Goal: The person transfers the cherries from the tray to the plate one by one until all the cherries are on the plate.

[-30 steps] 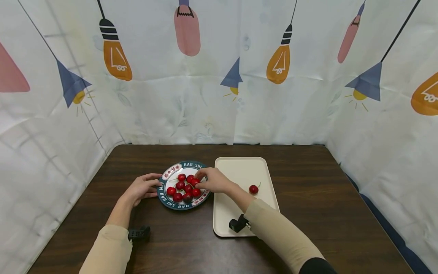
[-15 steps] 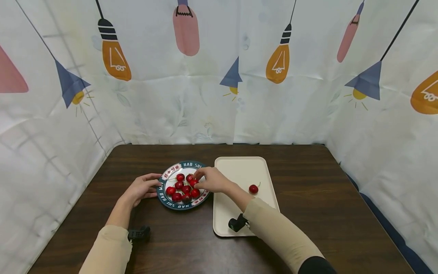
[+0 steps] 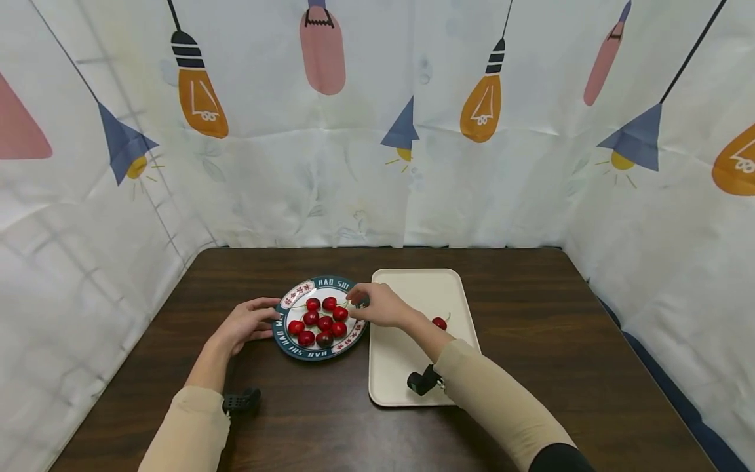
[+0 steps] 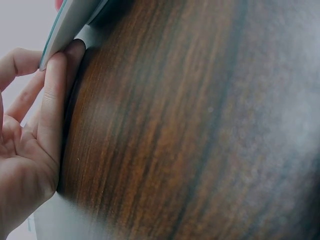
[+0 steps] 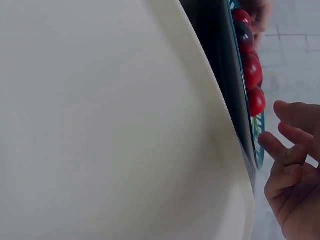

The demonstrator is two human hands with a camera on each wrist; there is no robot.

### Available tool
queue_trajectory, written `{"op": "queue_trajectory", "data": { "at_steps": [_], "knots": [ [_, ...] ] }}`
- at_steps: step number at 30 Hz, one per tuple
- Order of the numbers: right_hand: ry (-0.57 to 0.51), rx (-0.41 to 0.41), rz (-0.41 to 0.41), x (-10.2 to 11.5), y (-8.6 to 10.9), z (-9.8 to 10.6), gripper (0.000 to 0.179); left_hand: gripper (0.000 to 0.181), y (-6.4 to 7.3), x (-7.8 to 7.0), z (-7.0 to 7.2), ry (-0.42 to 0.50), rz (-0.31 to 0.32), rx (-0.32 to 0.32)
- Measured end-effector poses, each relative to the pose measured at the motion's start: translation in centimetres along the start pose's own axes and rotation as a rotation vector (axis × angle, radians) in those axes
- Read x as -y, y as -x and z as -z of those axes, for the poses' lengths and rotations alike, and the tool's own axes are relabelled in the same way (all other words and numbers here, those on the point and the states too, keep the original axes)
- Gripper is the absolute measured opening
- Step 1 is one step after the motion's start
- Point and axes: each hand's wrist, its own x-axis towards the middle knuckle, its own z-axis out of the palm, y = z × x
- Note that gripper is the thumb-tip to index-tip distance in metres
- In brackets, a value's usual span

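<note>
A round white plate with a dark green lettered rim bears several red cherries, some with stems. At its left rim, my left hand holds the edge; the left wrist view shows the plate rim between the fingers. My right hand is over the plate's right rim, beside the nearest cherry. Its fingers are apart and bent, with nothing visible between them. A single cherry lies on the beige tray, partly covered by my right forearm.
The tray lies right of the plate, under my right forearm. Both rest on a dark wooden table. A patterned white curtain hangs behind the table and along both sides. A black wrist camera hangs above the tray.
My right hand has let go of a cherry on the plate's right side and drawn back to the right and slightly up. The left hand stays at the rim.
</note>
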Motion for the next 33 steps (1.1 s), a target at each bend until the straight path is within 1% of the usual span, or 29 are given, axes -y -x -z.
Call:
{"op": "queue_trajectory", "data": {
  "at_steps": [7, 13, 19, 27, 33],
  "knots": [
    [0.023, -0.012, 0.043, -0.9, 1.0, 1.8, 0.029, 0.055, 0.0, -0.2, 0.0, -0.008, 0.003, -0.013],
    [0.041, -0.028, 0.048, -2.4, 1.9, 2.8, 0.025, 0.055, 0.1, -0.1, 0.1, -0.008, 0.005, -0.009],
    [0.046, -0.037, 0.06, -3.5, 3.3, 4.0, 0.026, 0.055, 0.2, 0.2, 0.1, -0.006, 0.002, -0.013],
    [0.031, -0.035, 0.017, -4.7, 5.9, 5.8, 0.026, 0.054, 0.2, 0.5, 0.1, 0.017, 0.007, -0.012],
    [0.014, -0.055, -0.013, -6.4, 8.1, 6.9, 0.025, 0.053, -0.1, 0.2, -0.1, -0.001, -0.005, -0.015]
  ]
}}
